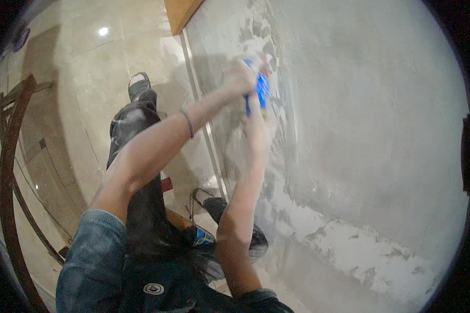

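Both my arms stretch forward to the grey plastered wall (371, 104). Motion smears my left hand (241, 78), which is closed around the upper part of a bright blue hand tool (263, 88). Below it, my right hand (259, 125) grips the tool's lower end, its thumb side against the blue. The tool is at the wall, by a rough strip of white filler (257, 28). Its working end is blurred, with a reddish patch beside it, so I cannot tell its exact kind.
A brown metal frame (8, 151) stands at the left on the tiled floor (99, 62). An orange-brown panel edge (180, 13) juts in at the top. Near my legs lie a small red piece (166, 184) and a blue-and-yellow item (203, 238). White patches (350, 240) mark the lower wall.
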A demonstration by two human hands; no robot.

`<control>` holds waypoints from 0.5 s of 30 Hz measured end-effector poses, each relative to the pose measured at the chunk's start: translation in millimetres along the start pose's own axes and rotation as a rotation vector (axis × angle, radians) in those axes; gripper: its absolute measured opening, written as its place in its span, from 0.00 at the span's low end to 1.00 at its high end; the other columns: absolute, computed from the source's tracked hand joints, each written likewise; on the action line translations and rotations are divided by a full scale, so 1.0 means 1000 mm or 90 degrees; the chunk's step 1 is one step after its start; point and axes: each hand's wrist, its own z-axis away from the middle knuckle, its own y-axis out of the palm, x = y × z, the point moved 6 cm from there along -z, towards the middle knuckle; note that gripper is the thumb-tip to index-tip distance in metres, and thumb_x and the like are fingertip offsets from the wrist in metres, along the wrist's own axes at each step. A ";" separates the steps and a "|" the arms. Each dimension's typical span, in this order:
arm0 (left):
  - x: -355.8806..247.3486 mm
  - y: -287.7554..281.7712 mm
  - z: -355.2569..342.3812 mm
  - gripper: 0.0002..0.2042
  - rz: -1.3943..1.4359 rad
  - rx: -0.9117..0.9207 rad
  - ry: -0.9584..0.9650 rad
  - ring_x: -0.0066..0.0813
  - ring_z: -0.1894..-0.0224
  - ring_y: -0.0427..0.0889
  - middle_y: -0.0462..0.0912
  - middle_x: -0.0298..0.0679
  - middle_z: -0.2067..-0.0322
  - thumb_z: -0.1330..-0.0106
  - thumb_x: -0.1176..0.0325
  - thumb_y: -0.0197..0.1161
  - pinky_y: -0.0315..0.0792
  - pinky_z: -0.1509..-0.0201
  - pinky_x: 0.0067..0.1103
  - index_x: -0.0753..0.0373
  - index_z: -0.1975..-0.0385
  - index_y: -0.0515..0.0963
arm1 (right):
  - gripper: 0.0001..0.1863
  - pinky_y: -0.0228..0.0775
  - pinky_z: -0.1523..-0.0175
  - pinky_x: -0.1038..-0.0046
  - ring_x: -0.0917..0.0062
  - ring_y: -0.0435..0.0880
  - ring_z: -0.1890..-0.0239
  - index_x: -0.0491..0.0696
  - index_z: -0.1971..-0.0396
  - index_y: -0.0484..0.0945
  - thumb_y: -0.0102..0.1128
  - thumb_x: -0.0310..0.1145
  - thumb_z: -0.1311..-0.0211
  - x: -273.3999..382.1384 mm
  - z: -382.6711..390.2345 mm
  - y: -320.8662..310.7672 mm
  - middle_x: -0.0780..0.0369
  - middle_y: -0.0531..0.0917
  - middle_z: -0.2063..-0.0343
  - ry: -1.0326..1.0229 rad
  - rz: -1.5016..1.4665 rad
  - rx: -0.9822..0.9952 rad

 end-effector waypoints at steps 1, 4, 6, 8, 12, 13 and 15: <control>-0.004 0.003 0.005 0.18 -0.005 -0.058 0.063 0.47 0.64 0.85 0.82 0.60 0.62 0.35 0.62 0.54 0.76 0.58 0.40 0.71 0.54 0.77 | 0.24 0.65 0.71 0.74 0.80 0.74 0.79 0.39 0.69 0.81 0.63 0.50 0.37 -0.003 0.016 -0.008 0.64 0.79 0.81 0.064 -0.024 0.011; 0.005 0.011 0.005 0.19 0.049 -0.063 -0.007 0.50 0.63 0.85 0.82 0.61 0.65 0.36 0.62 0.55 0.76 0.56 0.40 0.73 0.53 0.75 | 0.25 0.69 0.65 0.71 0.76 0.77 0.75 0.37 0.68 0.81 0.62 0.49 0.36 -0.002 0.019 0.000 0.61 0.81 0.79 0.128 -0.049 0.017; -0.018 0.007 0.002 0.20 -0.071 0.091 0.052 0.51 0.63 0.84 0.82 0.60 0.68 0.36 0.62 0.56 0.76 0.56 0.40 0.73 0.52 0.75 | 0.26 0.66 0.69 0.71 0.77 0.76 0.78 0.38 0.73 0.80 0.62 0.52 0.38 -0.009 0.016 -0.003 0.62 0.79 0.81 0.115 -0.042 -0.011; -0.009 -0.005 -0.003 0.21 -0.128 0.146 0.081 0.51 0.62 0.84 0.83 0.59 0.69 0.37 0.63 0.56 0.76 0.56 0.39 0.74 0.52 0.74 | 0.28 0.61 0.78 0.74 0.81 0.72 0.85 0.43 0.80 0.78 0.64 0.57 0.41 -0.005 0.001 0.015 0.65 0.75 0.86 0.067 -0.027 -0.008; 0.001 0.005 -0.003 0.22 -0.224 -0.065 0.231 0.49 0.63 0.85 0.84 0.56 0.68 0.38 0.65 0.57 0.76 0.58 0.39 0.76 0.49 0.74 | 0.27 0.63 0.74 0.73 0.80 0.74 0.81 0.41 0.77 0.79 0.63 0.54 0.39 0.006 0.001 0.006 0.64 0.76 0.84 0.009 -0.030 0.003; -0.007 0.005 0.004 0.22 -0.211 -0.133 0.277 0.48 0.64 0.85 0.84 0.55 0.68 0.38 0.65 0.57 0.76 0.59 0.39 0.76 0.48 0.74 | 0.26 0.66 0.69 0.73 0.78 0.75 0.78 0.39 0.73 0.80 0.62 0.52 0.37 -0.003 0.013 -0.003 0.62 0.78 0.81 0.056 -0.004 0.008; -0.039 -0.003 0.021 0.22 -0.064 -0.269 0.306 0.46 0.66 0.86 0.85 0.55 0.68 0.38 0.66 0.57 0.77 0.61 0.39 0.75 0.48 0.75 | 0.26 0.69 0.64 0.71 0.76 0.77 0.75 0.36 0.68 0.80 0.61 0.50 0.35 -0.005 0.011 -0.014 0.60 0.80 0.79 0.092 0.016 0.015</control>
